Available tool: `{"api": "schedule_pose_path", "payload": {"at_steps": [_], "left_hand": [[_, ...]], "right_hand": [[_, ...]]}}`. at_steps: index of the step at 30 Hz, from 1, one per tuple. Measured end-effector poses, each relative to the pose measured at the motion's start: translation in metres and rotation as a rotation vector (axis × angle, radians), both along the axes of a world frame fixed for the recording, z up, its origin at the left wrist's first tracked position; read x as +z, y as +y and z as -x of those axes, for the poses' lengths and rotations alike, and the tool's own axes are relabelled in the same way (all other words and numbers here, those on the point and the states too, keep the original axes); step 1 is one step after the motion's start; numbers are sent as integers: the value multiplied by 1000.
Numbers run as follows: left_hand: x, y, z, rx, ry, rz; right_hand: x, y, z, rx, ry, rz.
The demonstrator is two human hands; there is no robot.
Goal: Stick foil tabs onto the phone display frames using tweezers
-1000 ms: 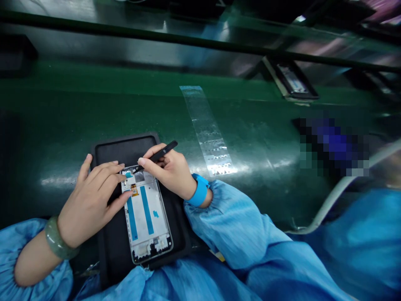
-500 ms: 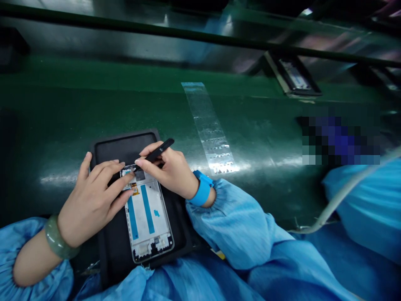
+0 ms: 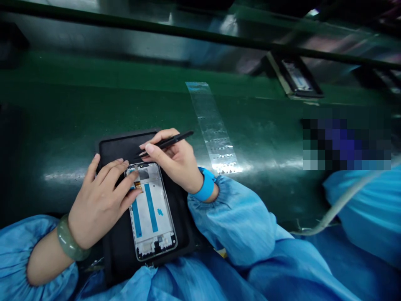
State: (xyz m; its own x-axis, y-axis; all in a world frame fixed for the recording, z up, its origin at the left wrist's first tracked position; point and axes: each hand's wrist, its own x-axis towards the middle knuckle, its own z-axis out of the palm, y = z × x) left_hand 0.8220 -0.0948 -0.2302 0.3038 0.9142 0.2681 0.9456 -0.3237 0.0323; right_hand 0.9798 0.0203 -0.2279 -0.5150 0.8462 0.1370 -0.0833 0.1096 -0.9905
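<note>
An opened phone frame (image 3: 161, 196) with blue strips lies in a black tray (image 3: 123, 146), its top end pointing away from me. My left hand (image 3: 105, 196) rests over the frame's upper left with fingers spread; the thumb and index finger touch near an orange-brown flex cable (image 3: 138, 185). What lies under those fingertips is partly hidden. Black tweezers (image 3: 173, 140) are pinched in my right hand (image 3: 175, 161), which sits over the top right of the frame. Their tips hover just beyond the frame's top edge, apart from it.
A strip of clear plastic film (image 3: 213, 125) lies on the green bench (image 3: 78, 113) to the right. Farther back stands another tray (image 3: 286, 79) holding a phone frame (image 3: 297, 76). A co-worker's blue sleeve (image 3: 360, 192) and a pale cable (image 3: 332, 209) are at the right.
My right hand has lifted the tweezers up and away from the phone frame's top, tilting them flatter. My left hand stays on the frame. The whole view has shifted slightly.
</note>
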Motion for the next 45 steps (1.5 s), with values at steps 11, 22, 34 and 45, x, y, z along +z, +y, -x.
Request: {"api": "schedule_pose_path", "payload": {"at_steps": [11, 22, 34, 45], "left_hand": [[-1, 0, 0, -2, -6, -4], [-1, 0, 0, 1, -10, -10], [-1, 0, 0, -2, -3, -34], [0, 0, 0, -10, -6, -23]], "right_hand": [[-3, -3, 0, -41, -169, -303], [-4, -2, 2, -34, -181, -360], [-6, -3, -4, -12, -191, -657], [-11, -2, -6, 51, -172, -709]]}}
